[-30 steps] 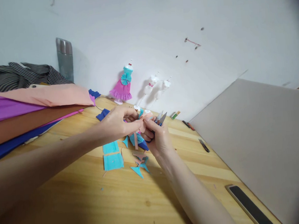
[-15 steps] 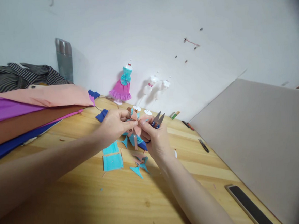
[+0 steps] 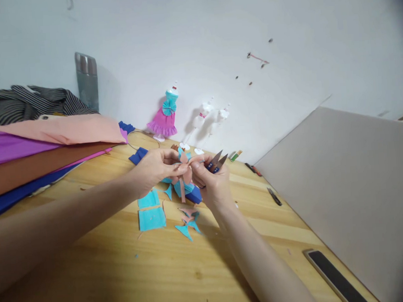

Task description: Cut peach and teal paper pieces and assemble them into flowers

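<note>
Scissors (image 3: 215,161) farther right, inside right grip (image 3: 212,180)

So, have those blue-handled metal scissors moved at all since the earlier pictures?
Yes: the scissors in the right hand shifted slightly rightward in view, towards the small green-and-white block.

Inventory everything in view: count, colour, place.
Bottle: 1, grey, back left
Striped cloth: 1, black-white, far left
Sheets: several, mixed colours, left
Mannequins: 3, two white, one turquoise-pink, by wall
Squares: 2, turquoise, table centre
Scraps: several, turquoise and peach, table centre
Loose pieces: several, dark blue, table centre
Petals: several, peach, centre
Scissors: 1, blue-handled, centre
Small tools: several, mostly black, table right
Phone: 1, dark, lower right
Board: 1, pale grey, right
Table: 1, light wood, below
Wall: 1, white, back
Left hand: 1, bare, pinching petals
Right hand: 1, bare, holding scissors
</note>
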A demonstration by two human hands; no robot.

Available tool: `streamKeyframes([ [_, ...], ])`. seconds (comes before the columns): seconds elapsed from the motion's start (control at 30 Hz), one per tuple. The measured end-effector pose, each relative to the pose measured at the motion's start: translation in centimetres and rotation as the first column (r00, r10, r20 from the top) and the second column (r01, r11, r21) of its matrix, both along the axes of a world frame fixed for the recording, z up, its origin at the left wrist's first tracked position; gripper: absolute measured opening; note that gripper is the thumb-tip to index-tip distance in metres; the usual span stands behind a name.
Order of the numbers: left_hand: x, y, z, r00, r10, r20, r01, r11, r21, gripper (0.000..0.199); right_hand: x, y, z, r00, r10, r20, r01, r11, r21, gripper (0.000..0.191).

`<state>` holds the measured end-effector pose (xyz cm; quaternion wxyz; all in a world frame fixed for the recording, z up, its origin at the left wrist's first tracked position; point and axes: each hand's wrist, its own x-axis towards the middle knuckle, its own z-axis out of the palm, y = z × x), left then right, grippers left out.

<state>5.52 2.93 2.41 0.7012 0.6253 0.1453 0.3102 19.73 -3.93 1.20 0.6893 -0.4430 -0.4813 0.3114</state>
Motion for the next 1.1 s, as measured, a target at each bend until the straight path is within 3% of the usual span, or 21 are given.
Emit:
streamKeyframes([
  [0.13,0.1,0.1,0.5,0.983,0.172,-0.063,-0.167,0.983,0.08,0.035,0.4,0.0,-0.2,0.993,-0.004,0.118,-0.006,0.996,0.085,0.019],
  [0.27,0.2,0.3,0.9,0.929,0.336,-0.156,-0.301,0.93,0.212,0.03,0.2,-0.3,-0.1,0.941,-0.13,0.312,0.057,0.971,0.232,0.01],
  [0.37,0.2,0.6,0.7,0.912,0.36,-0.194,-0.31,0.918,0.248,0.023,0.1,-0.6,0.0,0.843,-0.265,0.468,0.084,0.924,0.372,0.003],
  [0.47,0.0,0.9,0.5,0.901,0.362,-0.24,-0.311,0.923,0.226,0.025,0.4,-0.8,0.0,0.698,-0.376,0.609,0.016,0.859,0.512,0.01],
  [0.6,-0.6,0.5,1.1,0.917,0.192,-0.35,-0.167,0.981,0.1,0.028,0.7,-0.8,-0.1,0.508,-0.485,0.712,-0.111,0.783,0.613,0.009],
  [0.73,-1.0,0.0,2.0,0.962,-0.08,-0.261,0.048,0.991,-0.128,0.018,0.8,-0.9,-0.1,0.371,-0.544,0.752,-0.167,0.758,0.631,0.014],
  [0.87,-1.1,0.6,2.0,0.969,-0.182,-0.168,0.129,0.95,-0.285,0.038,1.2,-0.9,-0.2,0.321,-0.573,0.754,-0.223,0.728,0.648,0.019],
  [0.97,-1.3,1.4,1.9,0.947,-0.286,-0.144,0.229,0.919,-0.321,0.061,1.5,-0.7,-0.2,0.3,-0.602,0.74,-0.242,0.703,0.669,0.019],
  [1.03,-1.6,1.8,2.0,0.937,-0.32,-0.137,0.267,0.913,-0.31,0.06,1.7,-0.6,-0.2,0.275,-0.613,0.74,-0.256,0.696,0.671,0.016],
  [1.1,-1.9,2.1,2.2,0.926,-0.352,-0.138,0.306,0.912,-0.273,0.043,1.7,-0.7,-0.2,0.254,-0.619,0.743,-0.25,0.7,0.669,0.015],
])
